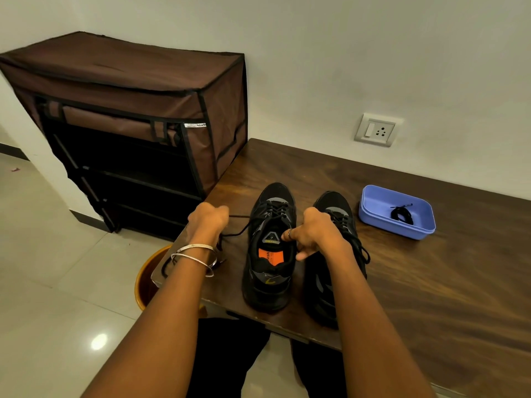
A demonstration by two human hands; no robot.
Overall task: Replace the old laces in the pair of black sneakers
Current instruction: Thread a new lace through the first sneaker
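Left hand (207,218) pinches a lace (241,225) at 9 o'clock of the sneaker (270,254); right hand (313,234) grips its collar, on a wood table (431,282) by a white wall (344,67).

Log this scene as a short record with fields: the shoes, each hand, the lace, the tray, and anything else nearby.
shoes: two black sneakers, left sneaker and right sneaker, side by side on the wooden table
left hand: grips the old lace, pulled out sideways from the left sneaker
right hand: rests on the sneakers, steadying them
tray: blue tray holding a bundled black lace
nearby: brown shoe rack, orange bin beside the table
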